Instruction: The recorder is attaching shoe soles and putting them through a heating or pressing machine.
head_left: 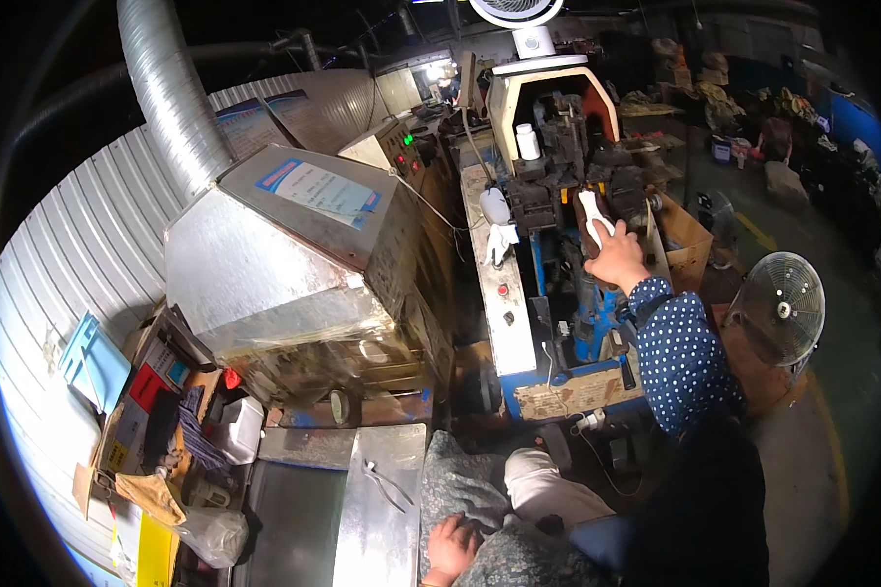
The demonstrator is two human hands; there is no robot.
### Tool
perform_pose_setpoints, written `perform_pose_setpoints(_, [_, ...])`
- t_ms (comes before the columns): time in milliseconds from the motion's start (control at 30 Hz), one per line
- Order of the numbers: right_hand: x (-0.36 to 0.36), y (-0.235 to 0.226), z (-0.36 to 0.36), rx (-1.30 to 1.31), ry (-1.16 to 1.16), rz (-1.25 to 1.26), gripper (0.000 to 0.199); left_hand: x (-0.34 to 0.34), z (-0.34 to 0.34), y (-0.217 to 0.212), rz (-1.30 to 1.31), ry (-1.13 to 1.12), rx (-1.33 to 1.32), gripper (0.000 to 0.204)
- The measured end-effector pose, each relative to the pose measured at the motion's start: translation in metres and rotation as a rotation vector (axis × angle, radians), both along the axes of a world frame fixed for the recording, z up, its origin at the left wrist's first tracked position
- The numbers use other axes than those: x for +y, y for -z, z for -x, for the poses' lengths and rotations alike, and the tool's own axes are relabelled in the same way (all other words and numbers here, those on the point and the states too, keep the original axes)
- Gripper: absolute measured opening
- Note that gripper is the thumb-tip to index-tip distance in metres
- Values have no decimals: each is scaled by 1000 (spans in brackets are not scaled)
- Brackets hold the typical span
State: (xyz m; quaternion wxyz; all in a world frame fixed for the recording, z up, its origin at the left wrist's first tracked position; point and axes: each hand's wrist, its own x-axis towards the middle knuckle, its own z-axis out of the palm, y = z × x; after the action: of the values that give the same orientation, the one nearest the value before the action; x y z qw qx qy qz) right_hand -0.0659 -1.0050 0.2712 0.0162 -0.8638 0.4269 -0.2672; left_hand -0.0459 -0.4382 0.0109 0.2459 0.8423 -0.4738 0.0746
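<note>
The right hand, coming out of a navy sleeve with white dots, is reaching over a blue-and-black metal machine. Its fingers are parting and bending over a narrow white piece, which is lying against a dark brown rounded form in the machine; whether they are pinching it, I cannot tell. The left hand is resting with fingers loosely spread on a grey flower-patterned cloth over the lap. Just left of that cloth, 1 slim grey metal tool with 2 long arms is lying on a flat silver metal counter. A white cylindrical bottle is standing beyond the hand, and a brown open cardboard box is sitting right of the machine.
</note>
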Motion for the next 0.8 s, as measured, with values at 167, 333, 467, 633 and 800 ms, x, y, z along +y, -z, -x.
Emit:
perform_pose_setpoints(167, [19,29,31,-211,-85,119,76,1,5,-5,63,24,41,19])
perform_pose_setpoints(333, [110,77,46,-537,-472,206,73,16,0,-1,354,-73,690,17])
perform_pose_setpoints(467, [255,133,59,-711,-778,-35,81,-19,-10,-53,557,-83,863,35])
perform_pose_setpoints(633, [384,183,65,-345,-1318,-597,112,-36,-48,-89,1306,-137,1580,65])
perform_pose_setpoints(800, [366,179,22,-275,-1225,-1976,91,45,-41,-84,431,-191,902,56])
